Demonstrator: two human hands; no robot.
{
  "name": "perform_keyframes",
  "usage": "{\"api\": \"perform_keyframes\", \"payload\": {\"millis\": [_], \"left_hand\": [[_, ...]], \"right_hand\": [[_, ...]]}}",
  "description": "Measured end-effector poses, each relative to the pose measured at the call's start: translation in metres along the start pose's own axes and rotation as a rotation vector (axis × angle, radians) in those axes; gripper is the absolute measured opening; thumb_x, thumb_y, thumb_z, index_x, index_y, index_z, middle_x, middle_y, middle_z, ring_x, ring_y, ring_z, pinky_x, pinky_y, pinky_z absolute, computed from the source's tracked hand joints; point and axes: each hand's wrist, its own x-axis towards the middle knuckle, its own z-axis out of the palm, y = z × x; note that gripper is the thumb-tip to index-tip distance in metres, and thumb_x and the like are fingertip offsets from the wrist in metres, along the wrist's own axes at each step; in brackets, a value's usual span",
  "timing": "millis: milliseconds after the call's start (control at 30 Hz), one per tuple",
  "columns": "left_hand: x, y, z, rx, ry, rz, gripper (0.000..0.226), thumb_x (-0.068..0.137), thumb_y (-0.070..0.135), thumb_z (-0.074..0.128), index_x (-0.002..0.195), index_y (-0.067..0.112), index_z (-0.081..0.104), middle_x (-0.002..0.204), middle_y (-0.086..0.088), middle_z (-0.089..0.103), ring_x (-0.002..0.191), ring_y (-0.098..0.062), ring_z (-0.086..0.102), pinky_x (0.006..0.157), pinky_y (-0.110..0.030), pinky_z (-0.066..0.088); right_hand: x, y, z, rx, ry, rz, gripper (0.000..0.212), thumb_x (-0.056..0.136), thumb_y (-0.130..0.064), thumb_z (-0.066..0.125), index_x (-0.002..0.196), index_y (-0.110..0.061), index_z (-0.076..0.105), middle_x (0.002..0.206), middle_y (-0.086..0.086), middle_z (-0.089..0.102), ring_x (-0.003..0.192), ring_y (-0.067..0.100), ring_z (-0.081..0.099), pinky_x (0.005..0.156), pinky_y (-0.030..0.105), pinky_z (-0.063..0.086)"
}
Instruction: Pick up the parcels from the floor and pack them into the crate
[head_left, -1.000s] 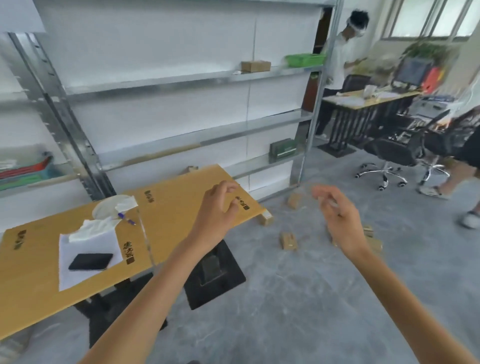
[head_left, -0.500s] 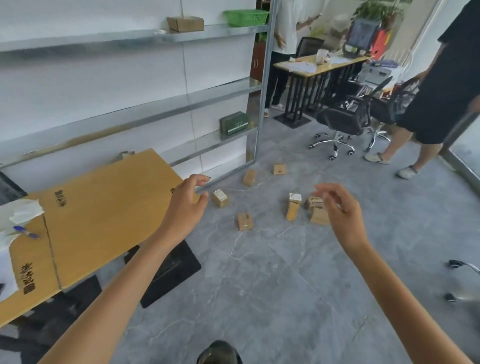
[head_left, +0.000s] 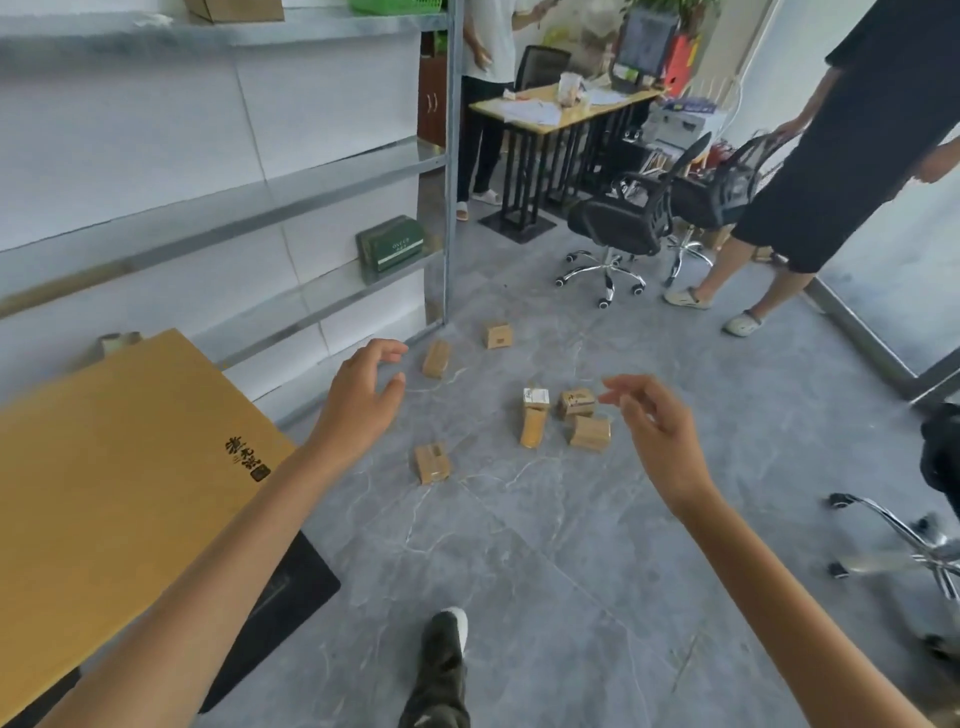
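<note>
Several small brown cardboard parcels lie scattered on the grey floor ahead. The nearest parcel (head_left: 431, 462) sits below my left hand; a cluster of three (head_left: 535, 423) (head_left: 576, 402) (head_left: 590, 433) lies between my hands; two more (head_left: 436, 358) (head_left: 498, 334) lie near the shelf post. My left hand (head_left: 363, 395) and my right hand (head_left: 652, 421) are both stretched forward in the air, fingers loosely curved, holding nothing. No crate shows, except a green basket (head_left: 395, 6) on the top shelf.
A wooden table (head_left: 114, 467) stands at my left, a metal shelf rack (head_left: 452, 156) behind it. Two black office chairs (head_left: 618, 228) and a person's legs (head_left: 753, 280) stand beyond the parcels. Another chair base (head_left: 904, 551) is at the right. My shoe (head_left: 444, 654) steps forward.
My view has swung right and down from the table toward the floor, and I have stepped closer to the parcels. Both hands stay raised and hold nothing.
</note>
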Motion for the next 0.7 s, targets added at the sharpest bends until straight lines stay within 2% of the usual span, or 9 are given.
{"api": "perform_keyframes", "payload": {"millis": [100, 200, 267, 333, 400, 467, 633, 700], "left_hand": [[0.061, -0.005, 0.028, -0.028, -0.049, -0.003, 0.028, 0.092, 0.009, 0.047, 0.119, 0.013, 0.053, 0.122, -0.001, 0.056, 0.118, -0.014, 0.048, 0.096, -0.023, 0.034], [0.116, -0.004, 0.053, -0.056, -0.093, -0.005, 0.029, 0.091, 0.009, 0.048, 0.119, 0.013, 0.053, 0.121, -0.002, 0.056, 0.117, -0.013, 0.049, 0.093, -0.020, 0.033], [0.153, -0.005, 0.071, -0.065, -0.132, 0.017, 0.028, 0.091, 0.011, 0.049, 0.119, 0.014, 0.052, 0.121, -0.003, 0.055, 0.118, -0.014, 0.049, 0.095, -0.024, 0.035], [0.191, -0.004, 0.089, -0.065, -0.173, 0.033, 0.028, 0.091, 0.013, 0.050, 0.120, 0.014, 0.052, 0.121, -0.003, 0.054, 0.118, -0.016, 0.048, 0.098, -0.029, 0.036], [0.224, -0.001, 0.108, -0.077, -0.228, 0.030, 0.029, 0.092, 0.012, 0.049, 0.121, 0.012, 0.051, 0.122, -0.004, 0.053, 0.117, -0.017, 0.047, 0.097, -0.029, 0.036], [0.256, 0.000, 0.129, -0.072, -0.271, 0.043, 0.030, 0.091, 0.012, 0.050, 0.121, 0.012, 0.051, 0.122, -0.005, 0.053, 0.116, -0.017, 0.048, 0.096, -0.026, 0.035], [0.342, -0.005, 0.193, -0.060, -0.320, 0.000, 0.029, 0.092, 0.011, 0.050, 0.120, 0.012, 0.052, 0.122, -0.006, 0.054, 0.116, -0.017, 0.049, 0.088, -0.015, 0.029], [0.380, -0.009, 0.224, -0.047, -0.317, -0.014, 0.028, 0.092, 0.011, 0.049, 0.120, 0.012, 0.052, 0.120, -0.005, 0.055, 0.115, -0.016, 0.050, 0.081, -0.009, 0.025]], "right_hand": [[0.057, 0.011, 0.010, -0.063, 0.018, 0.052, 0.027, 0.093, -0.002, 0.044, 0.098, -0.021, 0.062, 0.091, 0.001, 0.070, 0.081, 0.003, 0.061, 0.066, 0.004, 0.042], [0.112, 0.018, 0.017, -0.083, 0.033, 0.112, 0.026, 0.094, -0.006, 0.044, 0.098, -0.024, 0.062, 0.092, -0.001, 0.070, 0.086, 0.010, 0.061, 0.065, 0.004, 0.041], [0.145, 0.027, 0.021, -0.105, 0.056, 0.125, 0.025, 0.094, -0.007, 0.044, 0.099, -0.024, 0.061, 0.093, -0.001, 0.070, 0.087, 0.012, 0.061, 0.065, 0.004, 0.041], [0.174, 0.039, 0.023, -0.097, 0.098, 0.148, 0.025, 0.094, -0.006, 0.045, 0.099, -0.025, 0.061, 0.091, -0.002, 0.070, 0.088, 0.011, 0.061, 0.072, 0.009, 0.042], [0.199, 0.055, 0.020, -0.080, 0.126, 0.195, 0.025, 0.094, -0.006, 0.045, 0.099, -0.023, 0.062, 0.091, -0.001, 0.070, 0.091, 0.012, 0.063, 0.081, 0.021, 0.045], [0.223, 0.074, 0.014, -0.068, 0.137, 0.236, 0.024, 0.094, -0.006, 0.045, 0.100, -0.021, 0.062, 0.092, 0.003, 0.071, 0.094, 0.015, 0.064, 0.086, 0.026, 0.046], [0.300, 0.130, -0.004, -0.042, 0.154, 0.342, 0.022, 0.094, -0.003, 0.045, 0.102, -0.015, 0.063, 0.092, 0.006, 0.070, 0.093, 0.019, 0.064, 0.082, 0.023, 0.046], [0.339, 0.160, -0.011, -0.047, 0.142, 0.379, 0.022, 0.094, -0.004, 0.045, 0.102, -0.015, 0.063, 0.092, 0.005, 0.070, 0.092, 0.018, 0.064, 0.084, 0.027, 0.046]]}}
